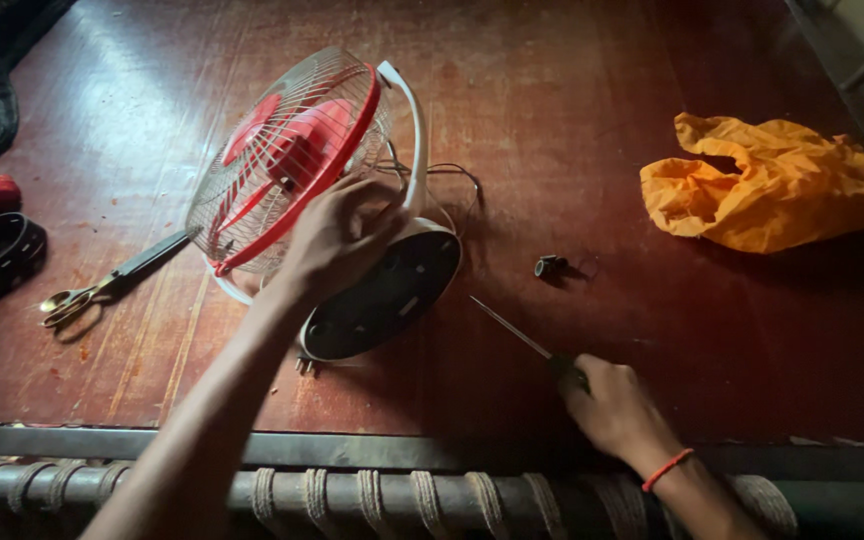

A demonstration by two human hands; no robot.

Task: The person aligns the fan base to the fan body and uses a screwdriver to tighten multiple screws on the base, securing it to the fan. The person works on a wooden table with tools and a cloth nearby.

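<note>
Fan tipped on its side on the desk, both hands at work.

Left hand (337, 235) lay on the fan (297, 165) where cage meets white stand, its grip curled loosely against it; fan sat at 10 o'clock of centre, dark round base (382, 295) facing the camera. Right hand (612, 405), at 5 o'clock, had its grip pressed around a screwdriver (517, 332), shaft pointing toward 10 o'clock at the base. Scissors (112, 280) lay at 9 o'clock, small black part (549, 266) near centre, orange bag (762, 185) at 2 o'clock.
</note>
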